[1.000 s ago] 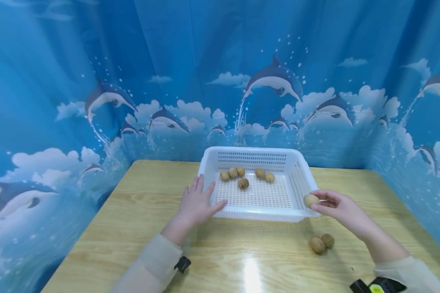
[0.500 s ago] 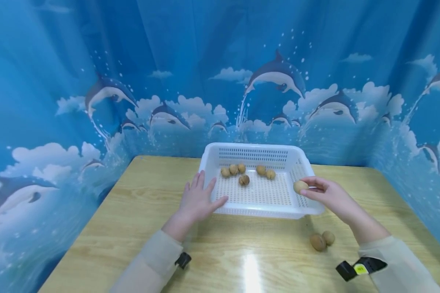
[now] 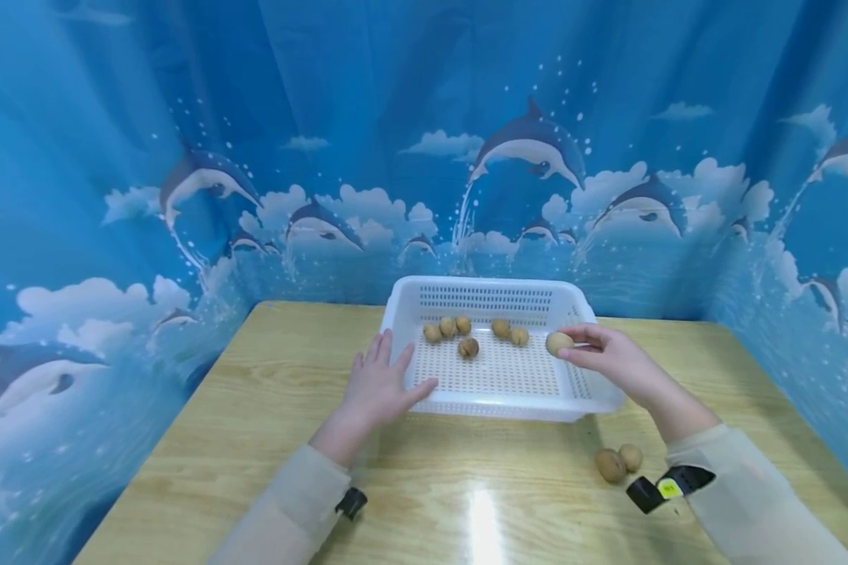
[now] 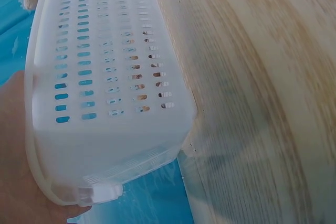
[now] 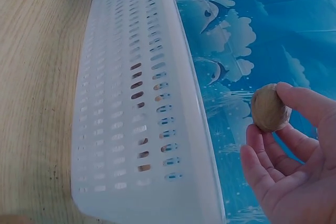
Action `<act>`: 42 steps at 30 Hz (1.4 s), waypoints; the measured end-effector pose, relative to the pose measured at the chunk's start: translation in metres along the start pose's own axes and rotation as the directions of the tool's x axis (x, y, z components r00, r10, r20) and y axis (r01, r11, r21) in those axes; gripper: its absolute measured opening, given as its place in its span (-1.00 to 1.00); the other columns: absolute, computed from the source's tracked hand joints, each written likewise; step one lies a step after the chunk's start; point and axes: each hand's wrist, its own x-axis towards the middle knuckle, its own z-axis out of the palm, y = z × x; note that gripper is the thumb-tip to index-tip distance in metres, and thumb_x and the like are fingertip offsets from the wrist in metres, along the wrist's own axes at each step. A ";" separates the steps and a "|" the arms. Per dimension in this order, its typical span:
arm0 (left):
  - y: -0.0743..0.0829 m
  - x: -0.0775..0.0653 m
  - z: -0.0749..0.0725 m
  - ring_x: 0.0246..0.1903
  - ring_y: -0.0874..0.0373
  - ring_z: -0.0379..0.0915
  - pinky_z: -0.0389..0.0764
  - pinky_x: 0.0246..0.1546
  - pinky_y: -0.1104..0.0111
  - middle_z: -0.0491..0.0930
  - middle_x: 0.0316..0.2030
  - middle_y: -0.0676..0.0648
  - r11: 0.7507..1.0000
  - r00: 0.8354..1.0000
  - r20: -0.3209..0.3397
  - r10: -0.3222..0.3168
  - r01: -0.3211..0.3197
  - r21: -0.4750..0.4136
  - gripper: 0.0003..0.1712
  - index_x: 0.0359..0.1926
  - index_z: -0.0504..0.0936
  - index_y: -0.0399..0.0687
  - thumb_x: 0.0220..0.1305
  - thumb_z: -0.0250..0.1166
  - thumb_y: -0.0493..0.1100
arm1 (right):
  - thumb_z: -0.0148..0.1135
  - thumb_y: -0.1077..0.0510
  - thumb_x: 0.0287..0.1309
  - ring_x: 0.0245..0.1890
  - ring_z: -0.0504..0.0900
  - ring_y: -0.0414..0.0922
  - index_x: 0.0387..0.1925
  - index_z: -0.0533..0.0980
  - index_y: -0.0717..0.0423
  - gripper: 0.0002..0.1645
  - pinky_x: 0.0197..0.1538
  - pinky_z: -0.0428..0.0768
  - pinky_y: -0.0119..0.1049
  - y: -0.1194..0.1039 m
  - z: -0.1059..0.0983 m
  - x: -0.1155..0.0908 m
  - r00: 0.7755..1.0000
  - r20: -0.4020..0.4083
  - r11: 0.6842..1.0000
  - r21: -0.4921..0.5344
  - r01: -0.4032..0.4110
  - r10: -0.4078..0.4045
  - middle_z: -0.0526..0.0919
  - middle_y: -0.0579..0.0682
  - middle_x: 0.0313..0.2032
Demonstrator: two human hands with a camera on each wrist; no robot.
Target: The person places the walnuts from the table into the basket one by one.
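My right hand (image 3: 604,357) pinches a tan walnut (image 3: 560,343) between thumb and fingers, above the right side of a white plastic basket (image 3: 502,404). In the right wrist view the same walnut (image 5: 270,107) sits at the fingertips, higher than the basket's slotted wall (image 5: 142,129). My left hand (image 3: 381,384) lies with spread fingers on the basket's left rim, thumb along the front corner. The left wrist view shows that hand (image 4: 16,150) at the rim of the basket (image 4: 105,145). Several walnuts (image 3: 469,348) lie inside on the perforated floor, toward the back.
Two more walnuts (image 3: 611,465) lie together on the wooden table (image 3: 283,377), in front of the basket's right corner and close to my right sleeve. Behind the table hangs a blue curtain (image 3: 367,118) printed with dolphins, which also closes off both sides.
My right hand has carried the walnut left and away from me, from the basket's right front corner to over its inside. The left hand stays on the rim.
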 end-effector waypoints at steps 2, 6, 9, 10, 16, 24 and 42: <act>0.001 0.000 0.001 0.40 -0.15 -0.42 -0.23 0.30 -0.11 -0.26 0.43 -0.24 1.000 1.000 -0.002 0.003 -0.003 0.003 -0.05 0.42 0.10 0.06 0.17 -0.12 0.50 | 0.17 -0.24 0.14 0.16 0.37 0.20 0.24 0.29 0.22 -0.18 0.13 0.36 0.14 -0.001 0.000 0.001 1.000 0.003 1.000 -0.004 0.002 -0.002 0.34 0.27 0.21; 0.001 0.001 0.002 0.40 -0.15 -0.42 -0.23 0.31 -0.10 -0.26 0.43 -0.24 1.000 1.000 -0.001 0.003 -0.003 0.003 -0.04 0.42 0.11 0.06 0.16 -0.13 0.51 | 0.18 -0.23 0.14 0.17 0.36 0.19 0.25 0.29 0.22 -0.19 0.15 0.35 0.15 -0.002 -0.001 0.005 1.000 0.012 1.000 -0.002 0.000 0.000 0.35 0.26 0.20; 0.001 0.001 0.001 0.40 -0.15 -0.41 -0.23 0.31 -0.10 -0.27 0.43 -0.24 1.000 1.000 0.009 -0.005 0.005 0.008 -0.03 0.42 0.10 0.06 0.16 -0.14 0.52 | 0.17 -0.25 0.14 0.18 0.35 0.18 0.26 0.28 0.20 -0.17 0.14 0.34 0.16 -0.005 -0.001 0.010 1.000 0.023 1.000 -0.009 -0.002 0.002 0.36 0.24 0.20; 0.001 0.000 0.001 0.40 -0.15 -0.41 -0.23 0.31 -0.10 -0.27 0.43 -0.24 1.000 1.000 0.010 -0.006 0.006 0.007 -0.03 0.42 0.10 0.06 0.16 -0.14 0.52 | 0.17 -0.25 0.14 0.18 0.35 0.18 0.26 0.28 0.20 -0.17 0.14 0.34 0.16 -0.007 -0.002 0.012 1.000 0.026 1.000 -0.009 -0.001 0.001 0.36 0.24 0.20; 0.000 0.000 0.001 0.40 -0.16 -0.40 -0.23 0.31 -0.10 -0.26 0.43 -0.25 1.000 1.000 0.004 -0.002 0.002 0.009 -0.04 0.42 0.10 0.05 0.17 -0.13 0.51 | 0.16 -0.23 0.16 0.18 0.34 0.17 0.27 0.28 0.17 -0.20 0.14 0.34 0.16 -0.018 -0.002 0.025 0.999 0.046 1.000 -0.012 -0.001 0.001 0.37 0.22 0.20; -0.001 0.000 0.003 0.39 -0.16 -0.41 -0.24 0.31 -0.10 -0.26 0.43 -0.25 1.000 1.000 0.004 -0.003 0.003 0.000 -0.04 0.42 0.10 0.06 0.16 -0.12 0.51 | 0.19 -0.23 0.14 0.16 0.36 0.13 0.26 0.31 0.14 -0.21 0.14 0.35 0.13 -0.030 0.004 0.040 0.997 0.077 1.000 -0.002 0.024 -0.024 0.36 0.19 0.20; -0.002 -0.001 0.000 0.40 -0.16 -0.41 -0.24 0.30 -0.10 -0.26 0.43 -0.24 1.000 1.000 -0.005 0.001 -0.001 -0.019 -0.05 0.42 0.11 0.06 0.17 -0.12 0.51 | 0.19 -0.17 0.16 0.16 0.37 0.07 0.23 0.35 0.08 -0.32 0.12 0.42 0.04 -0.038 0.008 0.073 0.994 0.107 1.000 0.006 0.005 -0.006 0.43 0.11 0.15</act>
